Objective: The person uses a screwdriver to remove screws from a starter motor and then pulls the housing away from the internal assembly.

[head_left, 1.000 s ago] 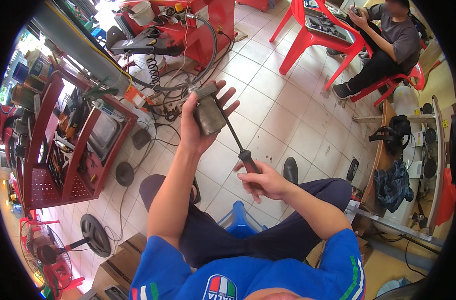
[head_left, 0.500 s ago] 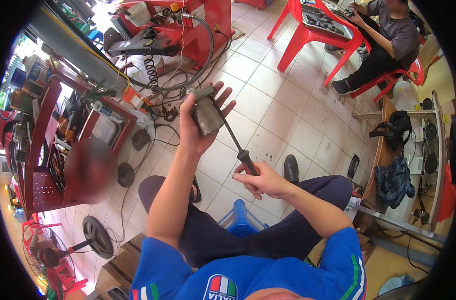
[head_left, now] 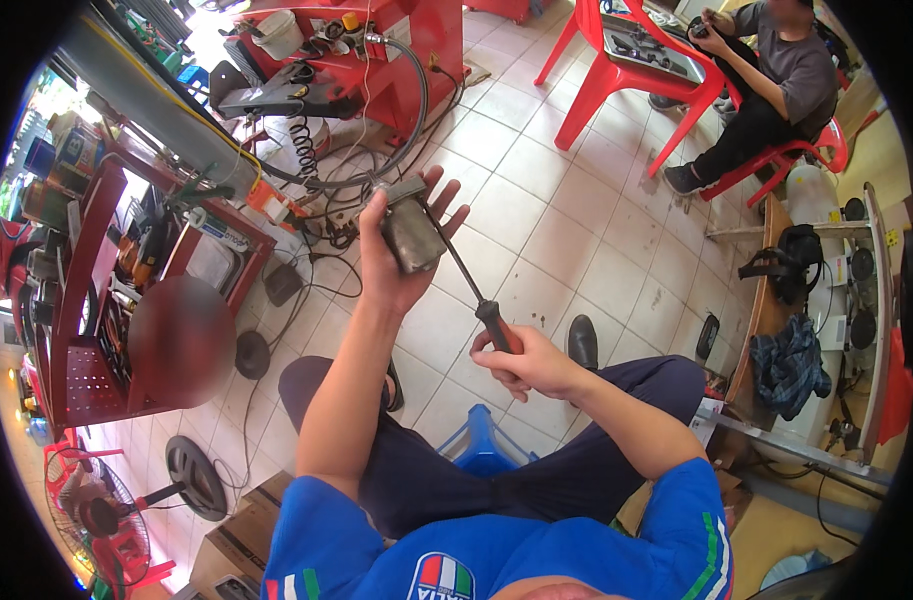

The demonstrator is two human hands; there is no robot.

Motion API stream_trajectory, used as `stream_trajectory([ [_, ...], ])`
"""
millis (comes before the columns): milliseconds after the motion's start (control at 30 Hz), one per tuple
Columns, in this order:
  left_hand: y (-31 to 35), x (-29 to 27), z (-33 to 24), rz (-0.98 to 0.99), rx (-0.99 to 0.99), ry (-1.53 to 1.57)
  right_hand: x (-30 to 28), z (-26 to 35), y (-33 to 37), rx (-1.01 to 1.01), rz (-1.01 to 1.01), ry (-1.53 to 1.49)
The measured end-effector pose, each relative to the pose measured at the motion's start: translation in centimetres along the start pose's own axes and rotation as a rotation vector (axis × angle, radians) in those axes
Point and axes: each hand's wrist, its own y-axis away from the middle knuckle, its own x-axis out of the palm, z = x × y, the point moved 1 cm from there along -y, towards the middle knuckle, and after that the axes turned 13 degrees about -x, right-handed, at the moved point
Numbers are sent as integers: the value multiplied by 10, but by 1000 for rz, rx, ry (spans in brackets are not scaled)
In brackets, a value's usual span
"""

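Note:
A grey metal cylindrical part [head_left: 413, 238] with a flanged top lies in my left hand [head_left: 384, 262], thumb on one side and fingers behind it. Its kind is not clear from here. My right hand [head_left: 536, 360] is wrapped round the red and black handle of a screwdriver [head_left: 492, 318]. The screwdriver's long shaft slants up to the left, and its tip meets the part near the flange, by my left fingers. The exact contact at the tip is too small to make out. Both hands are held above the tiled floor, in front of my knees.
A blue stool [head_left: 479, 440] shows between my legs. On the left stands a dark red tool rack [head_left: 86, 370], with a fan [head_left: 96, 515] below it. Hoses and cables lie by a red machine [head_left: 416, 80]. Another person [head_left: 776, 75] sits at far right beside a red chair [head_left: 626, 70] bearing a tray.
The metal part has tilted slightly in my left hand. My right hand and the screwdriver have shifted a little to the right. The other person's hands have moved slightly.

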Motion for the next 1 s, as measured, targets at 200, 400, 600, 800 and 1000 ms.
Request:
stream_trajectory([
  [200,-2,3,-4,5,19,51,-8,-5,7,-813,-167,704],
  [400,0,-1,-4,-14,30,-7,17,9,6,-110,-136,40],
  [600,-3,-6,-4,65,-14,17,-12,-13,-1,-635,-17,517],
  [800,-5,5,-4,-29,54,42,3,-4,4,-351,-198,70],
  [1000,-4,-7,-2,16,7,-7,4,19,10,-186,60,174],
])
